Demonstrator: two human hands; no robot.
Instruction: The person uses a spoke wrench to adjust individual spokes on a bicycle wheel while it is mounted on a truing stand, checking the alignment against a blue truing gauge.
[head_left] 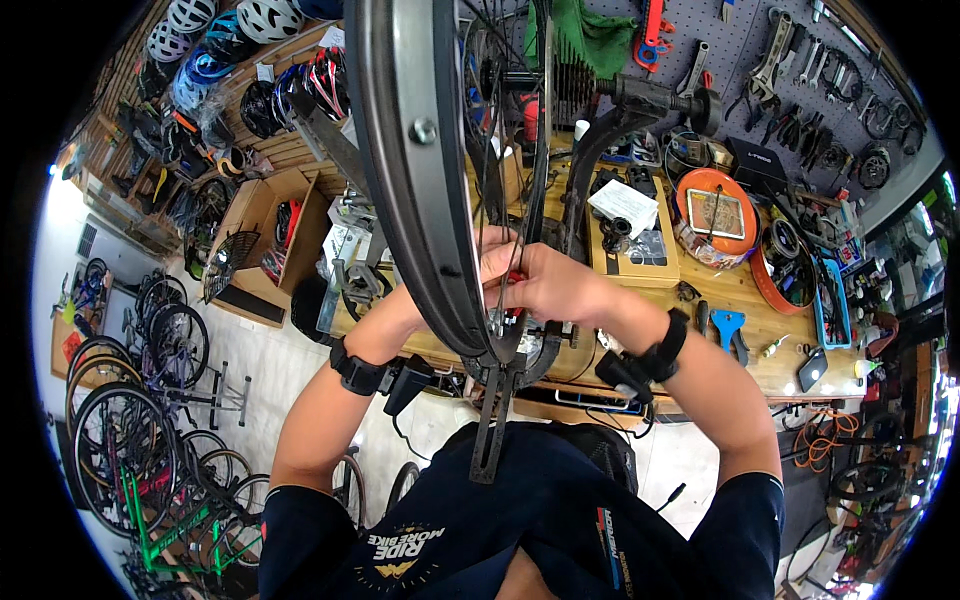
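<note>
One wooden workbench (655,312) is spread across the middle and right of the frame, under a grey pegboard (745,60) hung with tools. At the centre, two bare hands are brought together beside one bicycle wheel (400,170), whose black rim runs from the top edge down to the lower centre. Between the bent fingertips of the right hand (555,285), one small red piece (516,278) is pinched against the spokes. The left hand (493,252) is mostly covered by the rim; a few curled fingers are seen, but what is grasped by them cannot be told. Two wrist straps, one on the left (362,374) and one on the right (662,350), are worn. By one dark metal stand (590,175) the wheel is borne, with one cassette (574,85) at its hub. Right of centre, two orange-red dishes (686,203), one blue tray (832,303) and one blue-handled tool (729,324) are laid out. At the upper centre, one green cloth (592,45) is hung. One open cardboard box (247,303) is placed at left; one green bicycle frame (140,515) is seen at lower left.
</note>
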